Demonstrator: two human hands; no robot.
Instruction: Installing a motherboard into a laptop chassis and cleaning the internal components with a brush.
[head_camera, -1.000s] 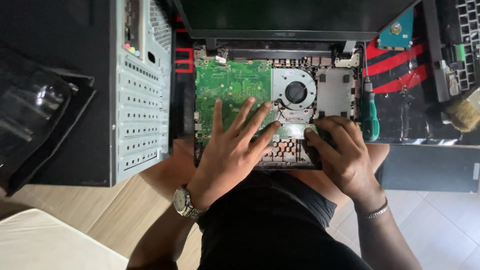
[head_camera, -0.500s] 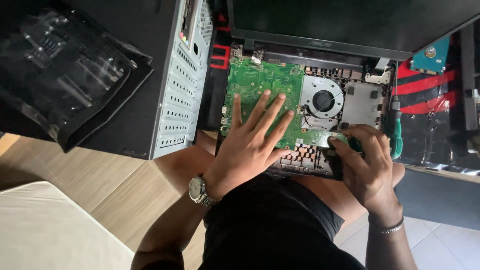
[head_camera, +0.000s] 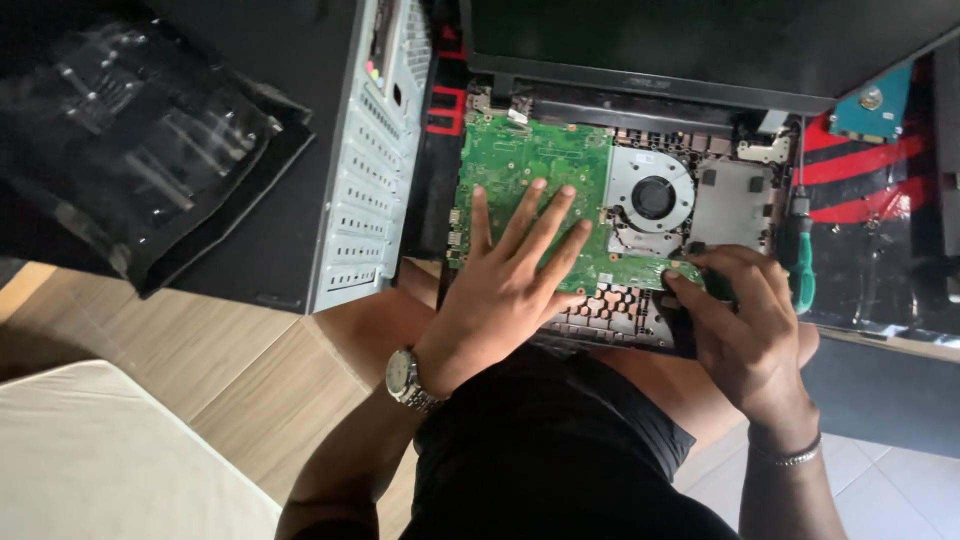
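While the opened laptop (head_camera: 640, 320) rests across the person's lap, its lid tipped away at the top of the view, both hands work on its bared inside. The left hand (head_camera: 505, 290) lies flat on the green circuit board (head_camera: 530, 165), fingers spread wide and pressed down on the board's lower half; it grips nothing. A metal wristwatch (head_camera: 405, 378) sits on that wrist. The right hand (head_camera: 745, 320) is curled at the board's lower right corner, its fingertips (head_camera: 680, 285) pinched on the board's edge, and a dark part shows under the fingers, though I cannot tell what it is. A thin bracelet (head_camera: 790, 458) circles the right wrist.

Just right of the board sits the round cooling fan (head_camera: 652, 197), and beside that a grey metal plate (head_camera: 730, 205). A screwdriver with a green handle (head_camera: 803, 270) lies along the laptop's right edge, close to the right hand but apart from it. Beyond it, a bare hard drive (head_camera: 872, 103) rests on a black and red surface (head_camera: 880, 215).

To the left of the laptop stands a desktop computer case (head_camera: 375, 160), its perforated metal back panel turned toward the laptop. Further left lies a crumpled dark plastic bag (head_camera: 130, 140). A pale wooden floor (head_camera: 230, 380) shows below, with a white cushion (head_camera: 110, 460) at the lower left corner.
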